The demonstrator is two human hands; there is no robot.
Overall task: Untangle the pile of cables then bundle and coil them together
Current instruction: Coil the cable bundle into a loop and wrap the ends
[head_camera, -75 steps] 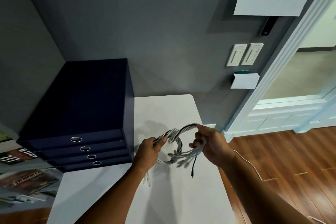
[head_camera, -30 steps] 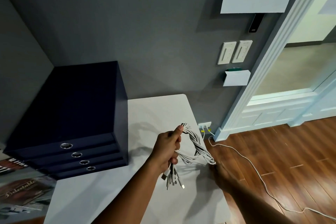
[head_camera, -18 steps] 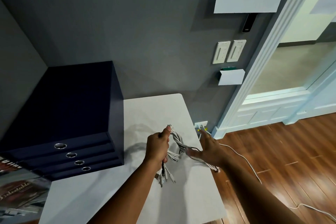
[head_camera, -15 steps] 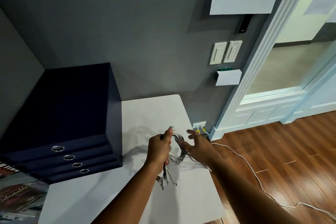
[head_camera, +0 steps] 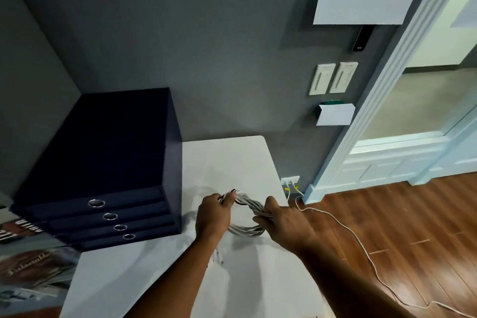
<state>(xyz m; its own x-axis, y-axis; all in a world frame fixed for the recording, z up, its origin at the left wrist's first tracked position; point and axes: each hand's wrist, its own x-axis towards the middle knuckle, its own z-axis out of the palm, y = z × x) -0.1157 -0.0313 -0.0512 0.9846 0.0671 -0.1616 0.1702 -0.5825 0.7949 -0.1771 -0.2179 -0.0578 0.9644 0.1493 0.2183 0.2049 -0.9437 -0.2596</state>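
Cables (head_camera: 252, 206) gathered in one twisted loop over surface (head_camera: 232, 157); left hand (head_camera: 213, 217), right hand (head_camera: 286, 224) each grip it. Final coiling likely left.

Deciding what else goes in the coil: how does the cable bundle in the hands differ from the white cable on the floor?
The cable bundle is many strands looped into a ring; the floor cable is one strand. The left hand and right hand grip the bundle above the table; the floor cable lies loose and wavy on the floor, from near the wall outlet. Both look pale.
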